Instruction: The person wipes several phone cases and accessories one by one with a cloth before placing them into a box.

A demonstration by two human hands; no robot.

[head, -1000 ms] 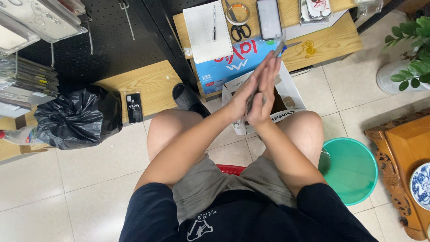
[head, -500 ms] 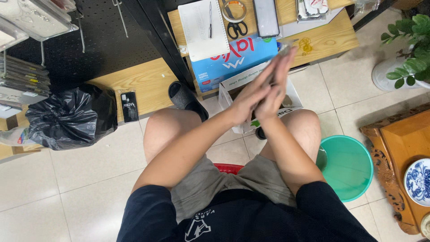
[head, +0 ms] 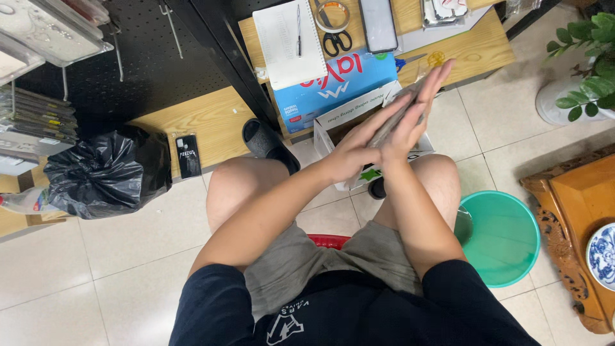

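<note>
The person sits on a red stool (head: 328, 241) with bare knees apart, forearms reaching forward over the lap. The left hand (head: 359, 148) and the right hand (head: 415, 115) are pressed flat together, palm to palm, fingers stretched straight and pointing up and away; between them sits a thin flat grey object (head: 392, 125), sandwiched so only its edge shows, and what it is cannot be told. Just beside the right knee stands a green plastic bucket (head: 506, 238) on the tiled floor. Under the hands lies an open white cardboard box (head: 341, 118), with a black slipper (head: 268, 145) to its left. Further left a black rubbish bag (head: 102, 172) rests against a low wooden shelf. Beyond the box, a blue carton (head: 333, 83) leans at the wooden desk (head: 474, 51), which carries a spiral notebook (head: 288, 41) with a pen, black scissors (head: 337, 42), a tape roll (head: 332, 14) and a dark phone (head: 378, 24).
</note>
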